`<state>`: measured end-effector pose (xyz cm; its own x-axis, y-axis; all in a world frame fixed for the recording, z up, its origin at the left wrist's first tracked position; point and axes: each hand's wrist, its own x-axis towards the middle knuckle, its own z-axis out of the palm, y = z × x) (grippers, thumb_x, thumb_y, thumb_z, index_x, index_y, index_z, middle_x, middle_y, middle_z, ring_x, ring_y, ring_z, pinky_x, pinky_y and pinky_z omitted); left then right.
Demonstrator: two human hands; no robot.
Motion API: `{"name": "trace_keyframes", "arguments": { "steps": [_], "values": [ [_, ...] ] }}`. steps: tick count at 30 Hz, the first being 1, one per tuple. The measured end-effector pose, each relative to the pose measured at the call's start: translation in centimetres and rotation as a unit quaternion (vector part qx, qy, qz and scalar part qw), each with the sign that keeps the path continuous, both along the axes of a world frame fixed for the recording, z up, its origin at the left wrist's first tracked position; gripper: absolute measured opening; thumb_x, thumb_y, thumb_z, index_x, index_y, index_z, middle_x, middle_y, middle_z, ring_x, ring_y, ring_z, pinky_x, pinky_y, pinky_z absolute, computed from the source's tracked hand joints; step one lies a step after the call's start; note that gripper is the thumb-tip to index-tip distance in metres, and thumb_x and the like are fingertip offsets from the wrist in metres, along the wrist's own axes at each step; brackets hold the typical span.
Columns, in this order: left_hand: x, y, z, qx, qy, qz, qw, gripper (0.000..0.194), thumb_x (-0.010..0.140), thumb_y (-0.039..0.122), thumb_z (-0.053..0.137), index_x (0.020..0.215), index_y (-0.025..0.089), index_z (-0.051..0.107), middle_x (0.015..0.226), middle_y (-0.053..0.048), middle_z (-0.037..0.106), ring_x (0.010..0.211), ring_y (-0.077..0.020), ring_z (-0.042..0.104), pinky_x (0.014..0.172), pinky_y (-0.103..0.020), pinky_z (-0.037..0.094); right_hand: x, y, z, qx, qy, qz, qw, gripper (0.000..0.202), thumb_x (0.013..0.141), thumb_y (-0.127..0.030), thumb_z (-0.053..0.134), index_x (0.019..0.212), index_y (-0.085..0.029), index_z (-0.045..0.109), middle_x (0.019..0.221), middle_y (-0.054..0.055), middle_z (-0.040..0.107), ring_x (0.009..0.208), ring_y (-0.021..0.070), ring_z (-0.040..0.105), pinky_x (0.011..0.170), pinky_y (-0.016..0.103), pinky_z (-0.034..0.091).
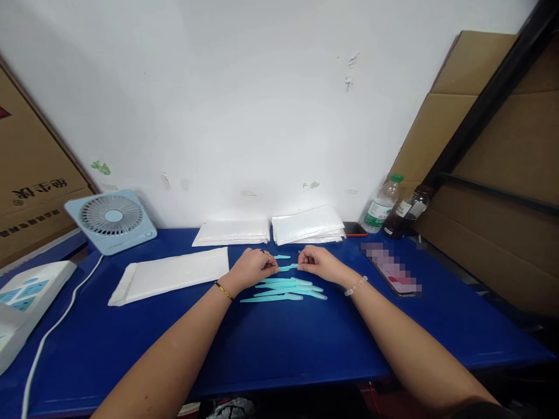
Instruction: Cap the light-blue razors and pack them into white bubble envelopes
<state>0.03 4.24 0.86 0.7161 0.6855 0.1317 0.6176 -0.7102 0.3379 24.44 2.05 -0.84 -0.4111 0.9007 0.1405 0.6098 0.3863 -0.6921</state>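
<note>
Between my two hands a slim turquoise eyebrow razor (287,268) is stretched level, just above the blue table. My left hand (252,267) pinches one end of it, and my right hand (322,263) has thumb and finger closed at the other end. Nearer to me, below the hands, lies a loose pile of several matching razors (283,297), some crossing, with paler tips pointing right. Just beyond the held one, another razor (283,256) shows partly behind my left fingers. A white padded mailer (174,273) rests flat to the left of my left hand.
Two stacks of white mailers, a left stack (233,231) and a right stack (308,226), sit against the wall. A blue fan (112,218) and white cable (65,317) are left. Phones and two bottles, one green-capped (379,212), stand right. The blue table (305,343) extends towards me.
</note>
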Motion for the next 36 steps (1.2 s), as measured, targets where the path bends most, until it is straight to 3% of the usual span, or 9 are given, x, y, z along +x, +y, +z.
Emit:
{"name": "trace_keyframes", "arguments": {
  "steps": [5,10,14,21,24,33,36],
  "values": [
    [-0.4,0.7,-0.1,0.113,0.037,0.05,0.992,0.025,0.089,0.032,0.047,0.077,0.021,0.066,0.081,-0.001,0.067,0.082,-0.0176,0.057,0.075,-0.031,0.032,1.2,0.9,-0.5,0.029,-0.001,-0.041,0.999,0.016,0.078,-0.033,0.062,0.076,-0.017,0.06,0.076,0.001,0.057,0.064,0.0116,0.049,0.059,0.023,0.04],
    [-1.6,1.6,-0.6,0.116,0.031,0.102,0.988,0.021,0.087,0.038,0.05,0.089,0.023,0.066,0.085,-0.002,0.066,0.087,-0.0189,0.057,0.078,-0.032,0.032,2.3,1.5,-0.7,0.078,-0.033,-0.11,0.99,0.014,0.075,-0.031,0.065,0.079,-0.018,0.061,0.08,0.002,0.058,0.068,0.0136,0.051,0.062,0.025,0.04],
    [-1.5,1.4,-0.7,0.07,0.03,0.068,0.995,0.026,0.076,0.048,0.062,0.087,0.024,0.066,0.085,0.001,0.064,0.082,-0.0178,0.058,0.075,-0.03,0.033,0.7,0.7,0.0,0.118,-0.049,-0.073,0.989,0.007,0.08,-0.025,0.061,0.081,-0.019,0.064,0.085,0.002,0.059,0.074,0.0138,0.053,0.067,0.026,0.04],
    [-0.2,0.7,-1.0,0.032,0.055,0.046,0.997,0.015,0.081,0.033,0.058,0.075,0.022,0.066,0.078,0.001,0.065,0.075,-0.0153,0.059,0.069,-0.028,0.032,-1.8,-0.2,-0.1,0.091,-0.082,0.003,0.993,0.014,0.079,-0.033,0.064,0.079,-0.019,0.066,0.081,0.002,0.058,0.066,0.0119,0.053,0.06,0.023,0.038],
    [0.3,0.7,-1.0,0.043,0.042,0.048,0.997,0.016,0.082,0.033,0.058,0.075,0.021,0.066,0.079,0.0,0.066,0.076,-0.0158,0.059,0.069,-0.028,0.033,-2.0,-0.2,0.0,0.098,-0.094,0.027,0.99,0.014,0.083,-0.029,0.06,0.076,-0.018,0.065,0.078,0.002,0.059,0.066,0.0114,0.053,0.061,0.023,0.037],
    [0.7,0.7,-0.7,0.061,-0.009,0.094,0.994,0.016,0.082,0.034,0.057,0.077,0.022,0.066,0.084,0.0,0.067,0.081,-0.0173,0.06,0.078,-0.032,0.036,-1.5,-0.1,0.8,0.131,-0.137,0.02,0.982,0.018,0.088,-0.031,0.053,0.08,-0.019,0.064,0.082,0.003,0.062,0.073,0.0145,0.055,0.071,0.027,0.037],
    [0.2,1.1,-0.8,0.062,-0.012,0.122,0.991,0.016,0.082,0.034,0.057,0.079,0.021,0.066,0.082,-0.001,0.066,0.081,-0.0181,0.06,0.076,-0.031,0.038,-0.5,0.6,0.4,0.127,-0.144,-0.028,0.981,0.017,0.087,-0.029,0.054,0.078,-0.019,0.065,0.082,0.004,0.062,0.073,0.0154,0.056,0.069,0.027,0.038]
  ]
}}
